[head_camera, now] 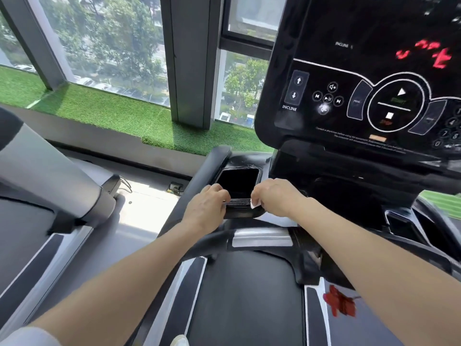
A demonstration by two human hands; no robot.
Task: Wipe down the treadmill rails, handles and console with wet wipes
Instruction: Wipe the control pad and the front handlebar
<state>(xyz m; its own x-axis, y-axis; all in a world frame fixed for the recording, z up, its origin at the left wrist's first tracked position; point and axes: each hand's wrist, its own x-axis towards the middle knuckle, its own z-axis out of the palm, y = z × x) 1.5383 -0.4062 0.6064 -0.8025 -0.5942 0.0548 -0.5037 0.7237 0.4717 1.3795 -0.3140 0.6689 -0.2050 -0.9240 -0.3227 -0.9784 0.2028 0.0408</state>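
At frame centre, the left hand [208, 204] grips the tray edge [238, 203] for bracing while the right hand [274, 196] pinches a wet wipe [255, 204] against it to scrub below the console [361, 78].

Black console [361, 71] with white markings, white wipe [255, 204], green turf [112, 113].

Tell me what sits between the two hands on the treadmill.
In the head view, the ribbed front lip of the black storage tray spans the gap between the left hand and right hand. A white wipe peeks out from under the right hand.
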